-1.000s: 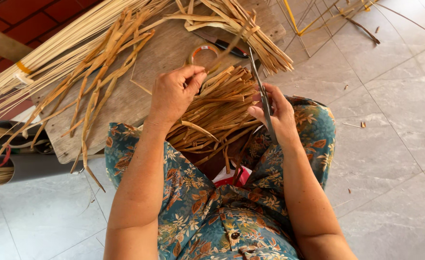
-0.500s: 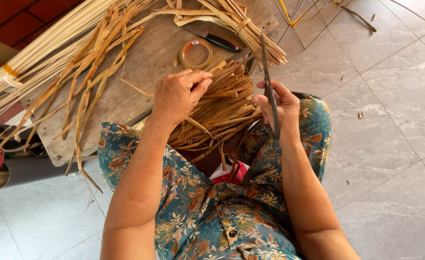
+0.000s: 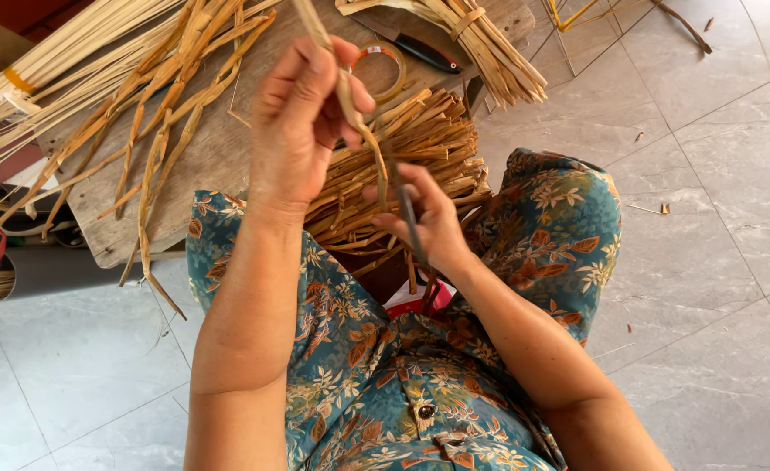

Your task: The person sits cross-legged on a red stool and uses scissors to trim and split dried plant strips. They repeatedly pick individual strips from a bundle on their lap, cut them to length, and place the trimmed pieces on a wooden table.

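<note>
Head view, single frame: weaving or splitting work on dried palm-like strips, seated, over the lap. Left hand raised above the wooden table, fingers closed around a single tan strip that runs from above the hand down toward the other hand. Right hand lower, just above the bundle of short cut strips lying between table edge and lap; its fingers are clenched on a thin dark blade-like tool, tip near the strip's lower end. Step judged: one strip drawn out and presented to the tool, likely for trimming or splitting; the next move would call for the strip held taut and the tool kept clear of the left thumb. On the table: long loose strips to the left, a tied sheaf at upper right, a roll of clear tape, a dark-handled knife beside it. Grey tiled floor around; patterned blue floral clothing below.
</note>
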